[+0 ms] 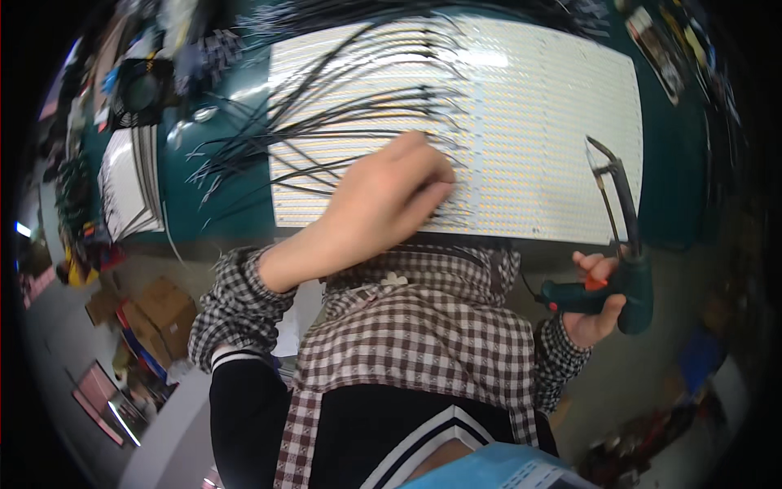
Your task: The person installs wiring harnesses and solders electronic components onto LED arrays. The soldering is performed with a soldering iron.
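The green table [672, 187] spreads in front of me. On it lies the white panel [538, 122], its long axis running left to right, rows of small yellowish dots following that line. Across its left half, the black cables [281, 137] also stretch left to right, loose ends fanning out left beyond the panel, opposite ends near its middle. To the right, by the panel's near edge, is my soldering gun [635, 289]: its handle points left, while its long neck reaches far over the panel, its tip bending left. My left hand [383, 191] curls over the nearer cables; I can't tell whether it pinches one. My right hand [588, 326] grips the handle, around the orange trigger [597, 284].
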A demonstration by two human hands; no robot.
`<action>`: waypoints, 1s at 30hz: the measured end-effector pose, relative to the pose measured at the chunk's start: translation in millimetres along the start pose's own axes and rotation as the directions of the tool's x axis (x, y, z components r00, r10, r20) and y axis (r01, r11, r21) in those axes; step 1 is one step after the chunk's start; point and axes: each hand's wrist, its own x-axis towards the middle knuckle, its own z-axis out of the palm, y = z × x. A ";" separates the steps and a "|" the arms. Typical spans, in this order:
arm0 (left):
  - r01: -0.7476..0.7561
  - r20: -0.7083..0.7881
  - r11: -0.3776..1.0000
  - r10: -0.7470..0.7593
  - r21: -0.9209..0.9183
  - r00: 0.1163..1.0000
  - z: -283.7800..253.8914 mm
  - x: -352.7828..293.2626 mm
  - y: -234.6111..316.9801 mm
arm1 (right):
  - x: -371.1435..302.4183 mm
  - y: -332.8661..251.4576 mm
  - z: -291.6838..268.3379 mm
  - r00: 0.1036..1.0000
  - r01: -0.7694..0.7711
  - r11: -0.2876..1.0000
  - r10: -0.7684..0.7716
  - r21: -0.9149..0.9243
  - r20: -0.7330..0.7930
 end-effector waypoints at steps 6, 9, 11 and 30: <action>-0.047 -0.026 0.997 0.049 0.068 0.998 -0.2 7.6 9.6 | -8.0 -10.0 8.8 1.000 -0.011 0.999 0.011 -0.043 0.004; -0.019 -0.022 0.991 0.022 0.131 1.000 3.5 8.7 7.8 | -11.8 -10.5 10.6 1.000 -0.015 0.999 0.016 -0.045 0.026; 0.021 -0.008 0.993 -0.020 0.118 1.000 2.5 8.7 5.1 | -16.6 -11.4 12.2 0.999 -0.031 0.999 0.032 -0.039 0.006; 0.178 0.016 0.983 -0.179 0.032 0.984 5.4 12.0 2.6 | -43.1 -29.4 40.3 0.931 -0.359 0.917 0.339 -0.172 -0.132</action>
